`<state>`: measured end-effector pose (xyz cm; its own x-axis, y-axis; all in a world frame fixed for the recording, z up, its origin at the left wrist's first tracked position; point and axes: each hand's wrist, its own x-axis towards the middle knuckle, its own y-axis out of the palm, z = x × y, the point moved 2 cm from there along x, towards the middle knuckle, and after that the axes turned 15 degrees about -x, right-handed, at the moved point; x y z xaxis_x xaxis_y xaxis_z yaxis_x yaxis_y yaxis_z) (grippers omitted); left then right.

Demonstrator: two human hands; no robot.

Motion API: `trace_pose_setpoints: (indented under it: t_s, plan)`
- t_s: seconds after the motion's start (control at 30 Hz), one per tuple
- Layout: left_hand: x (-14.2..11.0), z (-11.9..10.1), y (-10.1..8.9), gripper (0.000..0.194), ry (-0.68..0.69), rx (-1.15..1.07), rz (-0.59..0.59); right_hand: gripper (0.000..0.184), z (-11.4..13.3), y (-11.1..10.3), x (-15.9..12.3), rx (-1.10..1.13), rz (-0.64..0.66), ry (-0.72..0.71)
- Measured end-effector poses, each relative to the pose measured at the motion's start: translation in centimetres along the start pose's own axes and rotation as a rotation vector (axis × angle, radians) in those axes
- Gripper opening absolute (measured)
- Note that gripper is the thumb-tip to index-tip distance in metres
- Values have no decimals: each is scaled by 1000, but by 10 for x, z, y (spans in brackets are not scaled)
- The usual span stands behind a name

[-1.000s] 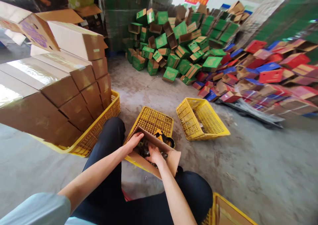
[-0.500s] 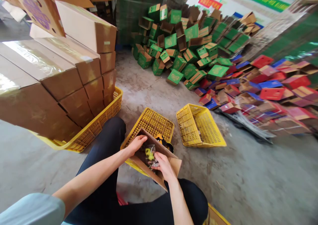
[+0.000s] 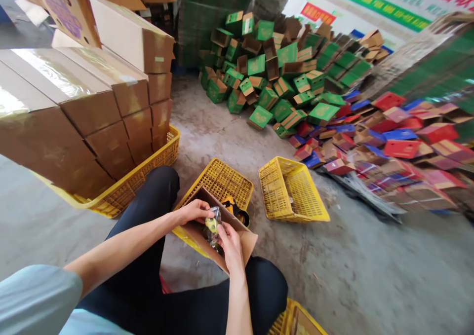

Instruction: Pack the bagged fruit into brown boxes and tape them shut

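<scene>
The left hand (image 3: 196, 210) pinches the upper end of one clear packet (image 3: 213, 223) with something yellow-green inside; the right hand (image 3: 229, 241) grips its lower side. The packet is at the mouth of an open cardboard box (image 3: 249, 241); no writing on it can be made out. Half a second ago the right hand alone held the packet, and the left rested at the box's edge. The box leans over an upturned yellow crate (image 3: 231, 178), beside a black-and-yellow tool (image 3: 237, 210). Three more yellow crates show: one tilted (image 3: 307, 197), one under stacked cartons (image 3: 107, 103), one at the bottom edge (image 3: 296, 320). Beyond lie green boxes (image 3: 261, 117) and red and blue boxes (image 3: 402, 148), too jumbled to count. A wall banner (image 3: 425, 2) reads partly "直播"; a red sign (image 3: 317, 13) is too blurred.
</scene>
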<state>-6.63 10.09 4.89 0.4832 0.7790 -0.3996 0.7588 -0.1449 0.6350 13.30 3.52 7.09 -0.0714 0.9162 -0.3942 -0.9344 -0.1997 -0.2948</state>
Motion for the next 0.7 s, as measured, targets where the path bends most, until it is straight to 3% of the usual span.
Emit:
trace_pose_setpoints:
  t_s: [0.13,0.23,0.4,0.7]
  plan:
    - [-2,-2,1,49,60,0,-46,62,-3,-7,1,121,-84,1]
    - [-6,-5,5,47,51,-4,-2,56,-7,-12,0,160,-163,-15]
    - [-13,-6,13,65,-21,95,91,59,-15,-12,1,124,-167,0]
    - [-2,0,11,67,47,-9,53,50,-14,-18,-1,242,-248,-9]
